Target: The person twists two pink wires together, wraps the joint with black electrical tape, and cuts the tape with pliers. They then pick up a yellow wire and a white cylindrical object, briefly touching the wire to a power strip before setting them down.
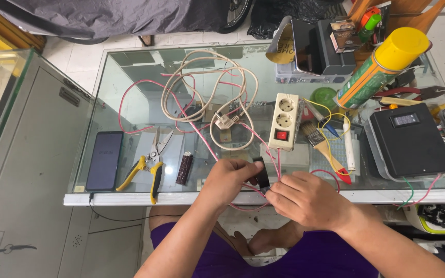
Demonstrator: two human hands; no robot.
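Head view, left hand point(231, 177) — glossy black tape roll point(261, 172), thin pink wire point(202, 135)

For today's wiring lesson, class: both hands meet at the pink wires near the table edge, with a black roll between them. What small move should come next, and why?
Probably wrap the black tape roll once more around the pink wires. The left hand holds the roll against them while the right hand pinches the wires beside it.

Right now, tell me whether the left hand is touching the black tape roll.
Touching: the head view shows the left hand fingers pinching the black tape roll.
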